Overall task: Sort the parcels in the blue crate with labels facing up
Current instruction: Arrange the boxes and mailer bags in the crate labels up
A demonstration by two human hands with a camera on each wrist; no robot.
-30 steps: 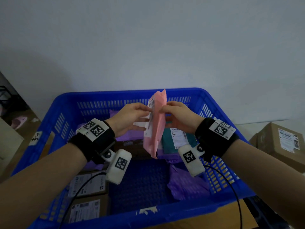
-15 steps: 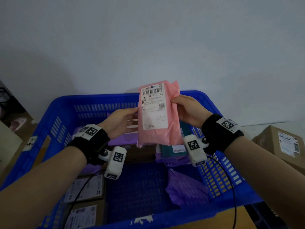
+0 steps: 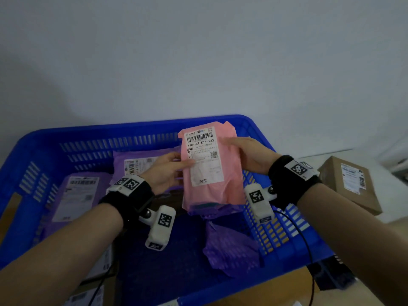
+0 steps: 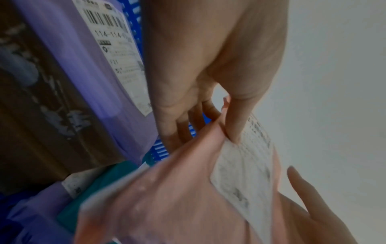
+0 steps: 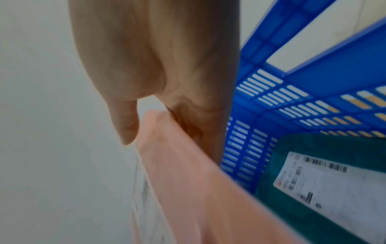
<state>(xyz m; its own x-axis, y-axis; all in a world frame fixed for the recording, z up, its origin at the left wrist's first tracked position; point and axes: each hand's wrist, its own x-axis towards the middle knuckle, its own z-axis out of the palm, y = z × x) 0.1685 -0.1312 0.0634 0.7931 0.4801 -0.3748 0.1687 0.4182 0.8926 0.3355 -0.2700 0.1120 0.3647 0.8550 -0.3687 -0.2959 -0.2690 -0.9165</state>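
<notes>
1. The pink parcel [image 3: 212, 173] is held up over the right half of the blue crate [image 3: 92, 138], its white shipping label [image 3: 204, 155] turned toward the head camera, barcode at the top.
2. The left hand [image 3: 164, 171] pinches the parcel's left edge: in the left wrist view the thumb [image 4: 238, 118] presses on the label's edge while the other fingers sit behind the pink plastic.
3. The right hand [image 3: 249, 157] grips the parcel's right edge, thumb in front and the remaining fingers behind, as the right wrist view shows; its fingers are clamped on the pink plastic [image 5: 188, 165].
4. A teal parcel [image 5: 313, 165] lies in the crate under the held one, against the right wall, with its label facing up.
5. A purple parcel [image 3: 136, 164] rests near the crate's far wall, label up, partly hidden by the left hand.
6. Another purple parcel [image 3: 77, 195] lies at the left side of the crate, label up.
7. A crumpled purple bag [image 3: 229, 248] sits on the crate floor near the front right, with no label showing.
8. A brown cardboard box [image 3: 351, 184] with a white label stands outside the crate, to its right.
9. Each wrist carries a black band with a white camera unit [image 3: 162, 228] marked with square black-and-white tags.
</notes>
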